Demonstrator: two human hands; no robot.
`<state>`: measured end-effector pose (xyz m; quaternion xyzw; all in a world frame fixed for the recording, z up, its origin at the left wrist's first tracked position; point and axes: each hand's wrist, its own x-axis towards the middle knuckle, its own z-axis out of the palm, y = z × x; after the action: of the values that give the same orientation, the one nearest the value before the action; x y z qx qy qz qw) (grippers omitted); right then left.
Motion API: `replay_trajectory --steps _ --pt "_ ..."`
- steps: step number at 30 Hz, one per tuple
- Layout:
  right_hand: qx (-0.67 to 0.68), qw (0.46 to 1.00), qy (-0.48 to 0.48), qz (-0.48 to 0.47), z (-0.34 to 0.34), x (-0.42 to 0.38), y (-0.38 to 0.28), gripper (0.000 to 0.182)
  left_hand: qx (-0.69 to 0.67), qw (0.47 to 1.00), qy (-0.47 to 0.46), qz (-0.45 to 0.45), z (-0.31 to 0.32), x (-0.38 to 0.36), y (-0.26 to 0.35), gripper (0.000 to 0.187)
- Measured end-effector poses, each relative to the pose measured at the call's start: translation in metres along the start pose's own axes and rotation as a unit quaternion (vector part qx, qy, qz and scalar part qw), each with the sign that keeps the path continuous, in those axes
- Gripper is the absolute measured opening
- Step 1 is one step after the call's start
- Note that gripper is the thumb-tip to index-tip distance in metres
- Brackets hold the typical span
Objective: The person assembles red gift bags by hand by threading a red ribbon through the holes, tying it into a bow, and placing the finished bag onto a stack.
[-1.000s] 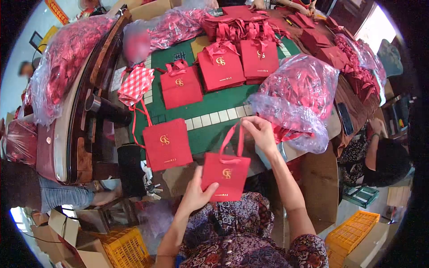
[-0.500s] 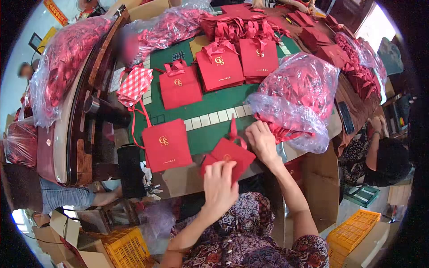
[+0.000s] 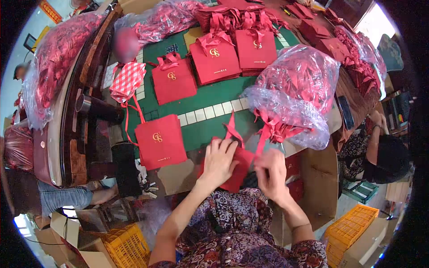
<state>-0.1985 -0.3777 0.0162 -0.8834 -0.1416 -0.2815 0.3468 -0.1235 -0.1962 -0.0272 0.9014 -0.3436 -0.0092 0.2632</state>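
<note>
My left hand (image 3: 218, 164) is closed over a small red paper bag (image 3: 237, 176) held tilted at the table's front edge. A red ribbon handle (image 3: 232, 130) sticks up from the top of the bag. My right hand (image 3: 271, 173), partly blurred, pinches the lower end of a red ribbon (image 3: 264, 137). That ribbon stretches up to the open mouth of a clear plastic bag (image 3: 300, 82) full of red ribbons. Left of my hands lies a stack of red paper bags with gold lettering (image 3: 161, 143).
Several stacks of red bags (image 3: 215, 62) stand farther back on the green mat (image 3: 214, 91). A red checked bundle (image 3: 128, 81) and a dark cup (image 3: 96, 107) are at left. A phone (image 3: 345, 113) lies at right, near another person's arm (image 3: 374, 138). Yellow crates (image 3: 351, 228) stand below.
My right hand has come from the plastic bag's mouth down toward me, drawing out a ribbon. My left hand has shifted up on the red bag, which now hangs lower in front of me.
</note>
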Motion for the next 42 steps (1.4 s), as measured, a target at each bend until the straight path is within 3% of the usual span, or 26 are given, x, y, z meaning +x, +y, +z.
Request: replay_trajectory --steps 3,7,10,12,13,16,18,27,36,40,42 --pt "0.072 0.996 -0.049 -0.017 0.0 -0.003 -0.019 0.027 0.018 0.999 0.026 -0.041 -0.003 -0.006 -0.001 0.054" --pt "0.147 0.983 -0.101 0.053 0.003 -0.014 -0.028 0.02 0.026 0.992 0.077 -0.097 0.0 -0.016 -0.006 0.048" --pt "0.347 0.895 -0.181 0.215 -0.001 -0.015 -0.039 0.012 0.002 0.988 0.073 -0.134 -0.001 -0.021 -0.01 0.046" --pt "0.315 0.902 -0.222 0.196 0.004 -0.008 -0.043 0.01 -0.008 0.988 0.092 -0.125 0.0 -0.024 -0.014 0.043" --pt "0.315 0.894 -0.208 0.243 0.011 -0.007 -0.042 0.008 -0.027 0.988 0.084 -0.129 0.0 -0.024 -0.016 0.041" --pt "0.179 0.949 -0.115 0.233 0.046 -0.006 -0.017 0.01 -0.055 0.986 0.088 -0.133 -0.001 -0.026 -0.015 0.035" --pt "0.099 0.955 -0.121 0.251 0.058 -0.005 -0.003 0.01 -0.08 0.981 0.085 -0.153 -0.004 -0.026 -0.013 0.032" --pt "0.099 0.94 -0.116 0.304 0.073 0.0 0.002 0.016 -0.12 0.972 0.112 -0.166 -0.002 -0.032 -0.006 0.024" --pt "0.035 0.958 -0.134 0.25 0.07 0.011 -0.008 0.019 -0.055 0.975 0.174 -0.124 -0.005 -0.031 0.014 0.018" --pt "-0.005 0.961 -0.155 0.228 0.067 0.013 -0.004 0.017 -0.045 0.983 0.144 -0.105 -0.001 -0.034 0.014 0.019" --pt "0.043 0.966 -0.149 0.209 0.065 0.016 -0.002 0.017 -0.054 0.981 0.148 -0.117 -0.005 -0.032 0.013 0.019"
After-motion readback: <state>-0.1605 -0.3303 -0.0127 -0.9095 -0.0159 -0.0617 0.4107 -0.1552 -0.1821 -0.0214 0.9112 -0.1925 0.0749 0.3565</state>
